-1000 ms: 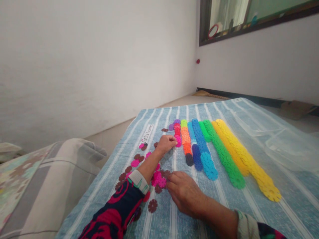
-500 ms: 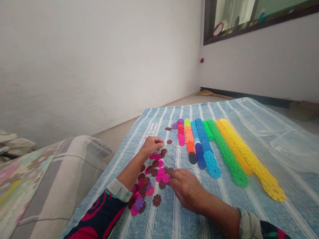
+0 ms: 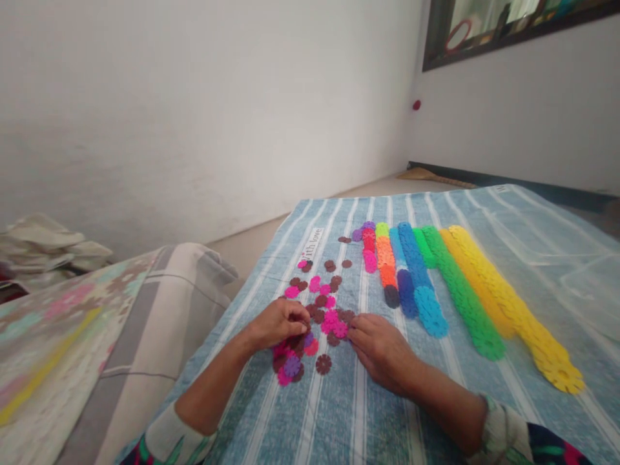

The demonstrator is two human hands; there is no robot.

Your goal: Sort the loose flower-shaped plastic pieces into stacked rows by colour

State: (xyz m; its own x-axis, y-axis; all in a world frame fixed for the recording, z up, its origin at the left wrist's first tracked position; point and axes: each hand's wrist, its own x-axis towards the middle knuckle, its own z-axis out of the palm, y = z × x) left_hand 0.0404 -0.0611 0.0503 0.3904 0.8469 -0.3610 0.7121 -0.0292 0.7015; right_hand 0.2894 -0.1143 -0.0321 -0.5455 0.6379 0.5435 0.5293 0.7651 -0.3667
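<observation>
On striped cloth [image 3: 368,413], label "With love" [image 3: 312,243] | both hands [image 3: 278,323] curled, fingertips on loose discs [image 3: 329,321]

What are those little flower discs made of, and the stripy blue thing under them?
The flower discs look like thin moulded plastic: flat, notched edges, bright even colours. The stripy blue sheet looks like woven cloth, probably cotton: matte, soft, with a sewn label. Both hands, left and right, rest on the discs.
</observation>
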